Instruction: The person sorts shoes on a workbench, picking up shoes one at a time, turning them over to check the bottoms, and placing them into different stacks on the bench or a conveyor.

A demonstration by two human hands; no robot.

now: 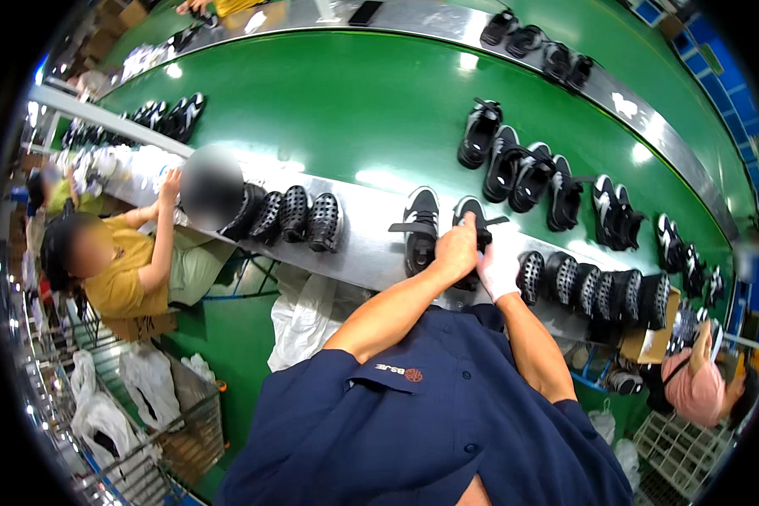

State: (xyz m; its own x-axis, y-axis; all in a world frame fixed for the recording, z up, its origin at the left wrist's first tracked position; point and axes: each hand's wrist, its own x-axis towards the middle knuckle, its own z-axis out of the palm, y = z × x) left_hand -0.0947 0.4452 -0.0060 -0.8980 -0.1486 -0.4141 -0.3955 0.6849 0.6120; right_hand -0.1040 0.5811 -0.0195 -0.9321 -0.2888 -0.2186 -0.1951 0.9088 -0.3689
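A black and grey sneaker [471, 208] with an unfastened strap lies toe away on the metal ledge in front of me. My left hand [455, 251], bare, is closed on its opening, with the index finger reaching toward the tongue. Against the shoe's right side, near the heel, my right hand [498, 268] in a white glove is closed on it; its fingertips are partly hidden. Just left stands a matching sneaker [422, 222], its strap sticking out to the left. My left forearm passes close to its heel.
Black clog-like pieces with holes [325, 221] line the ledge [367, 240] at left; more dotted ones [588, 287] stand at right. Several sneakers [531, 177] sit on the green belt [337, 110]. A person in yellow [135, 261] works at left, another in pink [696, 384] at right.
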